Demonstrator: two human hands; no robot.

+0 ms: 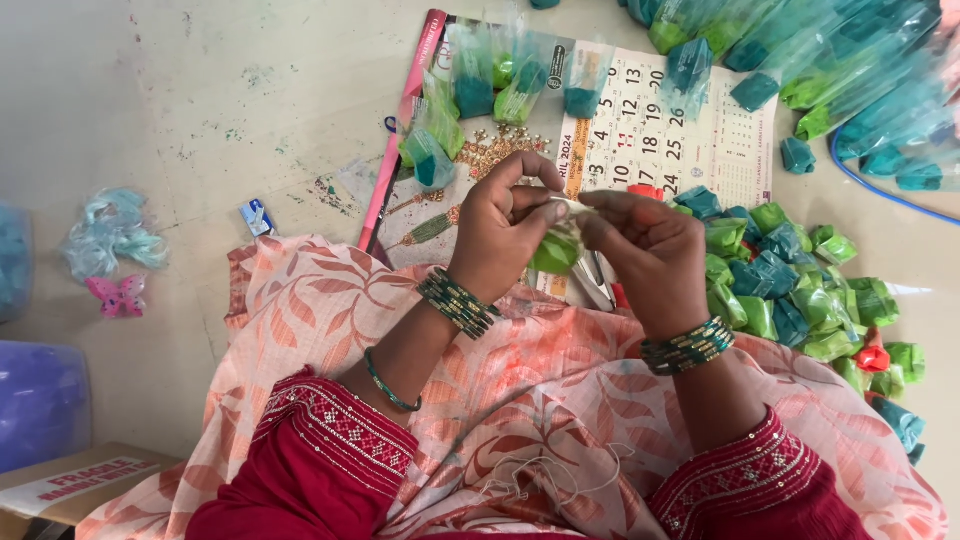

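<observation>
Nearest us, our lap: red embroidered sleeves and a peach leaf-print cloth [330,330] spread over the knees, with some loose pale thread [540,475] lying on it. Green-and-gold bangles sit on both wrists.

Our left hand [500,235] and right hand [650,250] meet just above the cloth's far edge. Between them is a small green packet [556,252], hanging just below the fingertips and about level between the two hands, neither clearly nearer. Left fingers are pinched shut on its pale twisted top; right fingers are closed to the same point from the other side. The twist seems to run sideways, hand to hand, with the packet's body drooping under it. What exactly the right fingers grip we cannot tell.

Right of the hands, a heap of folded green and teal packets [800,300] lies on the floor, with a few red ones at its edge.

Beyond the hands, a calendar sheet [690,140] lies flat. On it are small gold trinkets [500,148] and clear bags [500,80] with teal and green powder in their bottoms.

Far right, more filled bags [860,70] are piled. Far left, a pink butterfly clip [118,296] lies beside crumpled pale-blue plastic [112,232].
</observation>
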